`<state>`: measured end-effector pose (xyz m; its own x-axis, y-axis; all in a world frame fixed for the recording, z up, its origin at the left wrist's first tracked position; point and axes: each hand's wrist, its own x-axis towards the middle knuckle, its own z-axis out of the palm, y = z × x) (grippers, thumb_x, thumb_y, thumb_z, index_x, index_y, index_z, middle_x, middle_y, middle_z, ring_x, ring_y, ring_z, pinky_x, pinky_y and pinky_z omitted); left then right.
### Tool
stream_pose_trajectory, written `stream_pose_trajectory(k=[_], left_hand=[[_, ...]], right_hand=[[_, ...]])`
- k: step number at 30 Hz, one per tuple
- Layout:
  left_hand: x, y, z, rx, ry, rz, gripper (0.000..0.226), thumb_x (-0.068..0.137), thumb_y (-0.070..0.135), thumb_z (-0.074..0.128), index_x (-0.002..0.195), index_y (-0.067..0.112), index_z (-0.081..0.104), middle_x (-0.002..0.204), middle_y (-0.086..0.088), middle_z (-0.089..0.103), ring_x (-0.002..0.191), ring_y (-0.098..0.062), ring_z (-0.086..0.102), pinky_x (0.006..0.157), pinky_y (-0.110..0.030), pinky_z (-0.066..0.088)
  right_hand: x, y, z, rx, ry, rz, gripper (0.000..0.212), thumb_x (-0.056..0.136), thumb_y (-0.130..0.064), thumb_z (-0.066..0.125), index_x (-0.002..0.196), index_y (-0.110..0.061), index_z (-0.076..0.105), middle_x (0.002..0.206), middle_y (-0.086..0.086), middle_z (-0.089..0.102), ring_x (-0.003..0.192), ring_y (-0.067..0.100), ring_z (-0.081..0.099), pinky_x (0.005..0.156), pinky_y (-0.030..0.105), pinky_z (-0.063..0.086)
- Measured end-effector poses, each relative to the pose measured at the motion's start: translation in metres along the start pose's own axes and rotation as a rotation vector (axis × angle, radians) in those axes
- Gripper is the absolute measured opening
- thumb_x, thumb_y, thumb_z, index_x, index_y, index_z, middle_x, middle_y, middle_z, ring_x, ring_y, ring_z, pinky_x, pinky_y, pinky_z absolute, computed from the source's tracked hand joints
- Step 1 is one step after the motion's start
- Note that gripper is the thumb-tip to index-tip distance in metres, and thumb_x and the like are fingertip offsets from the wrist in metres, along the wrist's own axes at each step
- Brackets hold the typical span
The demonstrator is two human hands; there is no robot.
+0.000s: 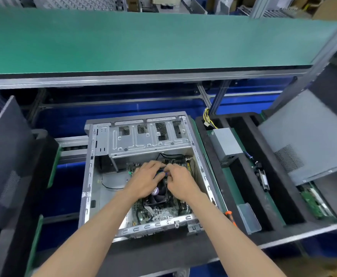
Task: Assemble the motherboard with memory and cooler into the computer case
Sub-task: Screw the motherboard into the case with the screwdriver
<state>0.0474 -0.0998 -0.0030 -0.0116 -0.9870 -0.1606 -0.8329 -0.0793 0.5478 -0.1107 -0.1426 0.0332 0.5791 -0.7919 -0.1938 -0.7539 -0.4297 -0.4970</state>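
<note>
Both hands, left hand [146, 179] and right hand [180, 181], pinch a small blue connector [162, 173] together, just 12 o'clock of the cooler fan [157, 193].

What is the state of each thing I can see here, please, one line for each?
computer case: lying on its side, open on top.
motherboard: inside the case, flat on its floor.
cooler fan: on the motherboard, partly hidden by the hands.
blue connector: pinched between both hands, above the fan.
left hand: fingers curled on the connector.
right hand: fingers curled on the connector.
power supply: outside the case, on the tray beside it.
</note>
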Motion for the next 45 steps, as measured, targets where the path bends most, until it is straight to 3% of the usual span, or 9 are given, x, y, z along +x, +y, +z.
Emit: stream_pose_trajectory(k=[4,10,17,22,27,32,36,40,45], left_hand=[[0.010,0.017,0.000,-0.060,0.101,0.058,0.023,0.104,0.028,0.044,0.119,0.025,0.061,0.121,0.006,0.061,0.113,-0.018,0.055,0.095,-0.039,0.042],[0.015,0.055,-0.007,-0.283,0.340,0.151,0.018,0.101,0.032,0.051,0.109,0.037,0.066,0.098,0.025,0.067,0.091,0.007,0.060,0.077,-0.008,0.038],[0.050,0.119,-0.008,-0.130,0.321,0.373,0.018,0.101,0.027,0.052,0.109,0.019,0.066,0.101,0.006,0.060,0.099,-0.010,0.051,0.087,-0.026,0.037],[0.087,0.164,0.009,0.195,0.082,0.452,0.029,0.101,0.032,0.045,0.106,0.019,0.070,0.108,0.000,0.063,0.100,-0.021,0.055,0.092,-0.039,0.042],[0.109,0.185,0.032,0.506,-0.066,0.404,0.033,0.100,0.036,0.037,0.099,0.022,0.067,0.099,0.001,0.060,0.093,-0.023,0.059,0.087,-0.041,0.042],[0.111,0.180,0.039,0.520,-0.048,0.361,0.026,0.092,0.033,0.043,0.088,0.025,0.068,0.090,0.005,0.063,0.076,-0.024,0.058,0.067,-0.033,0.043],[0.111,0.182,0.038,0.533,-0.060,0.336,0.023,0.090,0.031,0.044,0.085,0.027,0.065,0.082,0.005,0.063,0.068,-0.024,0.059,0.058,-0.031,0.047],[0.111,0.182,0.040,0.560,-0.077,0.328,0.021,0.088,0.029,0.044,0.083,0.027,0.064,0.078,0.005,0.063,0.065,-0.023,0.059,0.055,-0.029,0.043],[0.112,0.183,0.041,0.582,-0.091,0.321,0.021,0.089,0.029,0.043,0.085,0.029,0.064,0.078,0.005,0.064,0.063,-0.023,0.059,0.055,-0.029,0.041]], right_hand=[[-0.004,0.001,-0.005,0.034,0.081,-0.026,0.027,0.092,-0.003,0.046,0.116,-0.012,0.057,0.108,0.007,0.057,0.098,0.027,0.057,0.086,0.044,0.047],[-0.017,0.005,-0.037,0.116,0.323,-0.065,0.025,0.094,-0.001,0.047,0.115,-0.009,0.059,0.107,0.007,0.061,0.097,0.024,0.056,0.086,0.039,0.047],[-0.058,0.084,-0.084,0.296,0.690,0.069,0.022,0.088,-0.002,0.059,0.107,-0.011,0.066,0.083,-0.002,0.065,0.069,0.011,0.060,0.070,0.023,0.048],[-0.093,0.189,-0.067,0.135,0.330,0.560,0.032,0.088,-0.005,0.056,0.119,-0.011,0.063,0.102,0.002,0.065,0.096,0.022,0.062,0.088,0.038,0.050],[-0.122,0.225,-0.034,0.000,-0.009,0.665,0.043,0.089,-0.008,0.051,0.132,-0.013,0.055,0.128,0.008,0.058,0.109,0.027,0.059,0.086,0.032,0.046],[-0.133,0.238,-0.020,0.129,-0.124,0.728,0.045,0.087,-0.011,0.049,0.131,-0.013,0.056,0.130,0.009,0.057,0.116,0.029,0.057,0.094,0.033,0.047],[-0.140,0.243,-0.016,0.164,-0.160,0.725,0.013,0.085,-0.013,0.049,0.090,-0.014,0.060,0.100,0.009,0.060,0.089,0.026,0.060,0.079,0.031,0.051],[-0.141,0.243,-0.014,0.170,-0.142,0.724,0.021,0.086,-0.008,0.051,0.102,-0.005,0.065,0.103,0.009,0.063,0.084,0.023,0.063,0.079,0.034,0.055],[-0.139,0.245,-0.014,0.214,-0.131,0.730,0.018,0.084,-0.003,0.052,0.093,0.005,0.066,0.087,0.014,0.071,0.073,0.018,0.067,0.078,0.041,0.058]])
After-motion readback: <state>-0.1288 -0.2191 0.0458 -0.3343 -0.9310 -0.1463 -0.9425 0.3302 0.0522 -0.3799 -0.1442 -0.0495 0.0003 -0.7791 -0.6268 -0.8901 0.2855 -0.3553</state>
